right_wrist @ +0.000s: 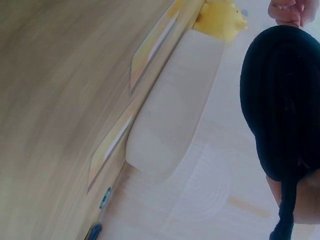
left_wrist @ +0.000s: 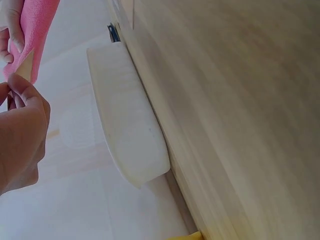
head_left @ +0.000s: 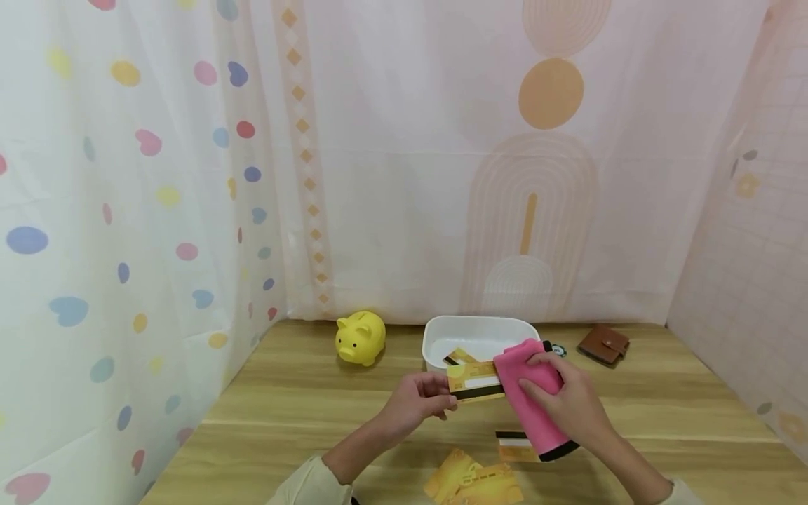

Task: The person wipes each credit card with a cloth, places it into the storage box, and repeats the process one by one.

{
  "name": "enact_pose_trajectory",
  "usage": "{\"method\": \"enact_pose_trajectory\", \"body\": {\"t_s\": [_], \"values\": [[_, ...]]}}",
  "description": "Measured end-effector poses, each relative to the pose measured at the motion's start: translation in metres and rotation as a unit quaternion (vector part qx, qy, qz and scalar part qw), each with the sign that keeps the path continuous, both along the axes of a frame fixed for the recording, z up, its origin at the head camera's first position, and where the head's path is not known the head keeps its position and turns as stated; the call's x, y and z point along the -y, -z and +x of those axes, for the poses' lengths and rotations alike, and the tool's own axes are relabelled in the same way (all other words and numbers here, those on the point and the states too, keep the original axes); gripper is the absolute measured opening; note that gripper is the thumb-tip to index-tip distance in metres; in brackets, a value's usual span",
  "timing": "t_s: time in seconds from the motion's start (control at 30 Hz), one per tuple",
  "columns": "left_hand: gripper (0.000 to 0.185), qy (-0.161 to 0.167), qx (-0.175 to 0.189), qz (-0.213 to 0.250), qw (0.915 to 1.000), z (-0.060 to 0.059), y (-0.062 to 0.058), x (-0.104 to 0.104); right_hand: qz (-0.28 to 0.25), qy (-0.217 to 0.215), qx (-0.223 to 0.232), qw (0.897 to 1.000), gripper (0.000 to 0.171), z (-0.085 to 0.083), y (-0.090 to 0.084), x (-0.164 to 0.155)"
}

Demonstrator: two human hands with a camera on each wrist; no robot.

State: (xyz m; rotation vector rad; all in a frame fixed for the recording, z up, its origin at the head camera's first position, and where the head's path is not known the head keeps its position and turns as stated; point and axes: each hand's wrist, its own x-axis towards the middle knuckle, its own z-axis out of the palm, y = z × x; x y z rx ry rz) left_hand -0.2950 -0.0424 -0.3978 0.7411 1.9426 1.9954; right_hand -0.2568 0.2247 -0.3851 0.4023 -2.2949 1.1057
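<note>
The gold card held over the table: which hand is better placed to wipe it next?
Probably the right hand. It already holds the pink cloth against the gold card, while the left hand pinches the card's other end, keeping it up in front of the white tray.

Head view high, facing down; wrist views close, sideways (sharing the white tub (head_left: 480, 330))

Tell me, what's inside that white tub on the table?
Inside the white tub, a gold card lies on the bottom. The pink cloth and the held card hide the tub's near right part.
</note>
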Motion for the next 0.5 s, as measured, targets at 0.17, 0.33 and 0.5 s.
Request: {"method": "enact_pose_trajectory", "body": {"t_s": [0.17,0.33,0.5], "values": [[0.025,-0.014,0.017,0.004,0.9998,-0.003,0.007,0.0,0.001,0.009,-0.003,1.0,0.027,0.0,0.004,-0.003],[0.026,-0.027,0.029,0.015,0.9991,-0.007,0.008,-0.002,-0.001,0.007,-0.007,1.0,0.027,0.001,0.003,-0.006],[0.027,-0.034,0.04,0.03,0.9981,-0.013,0.009,-0.004,-0.006,0.007,0.005,1.0,0.027,0.001,0.004,-0.008]]}}
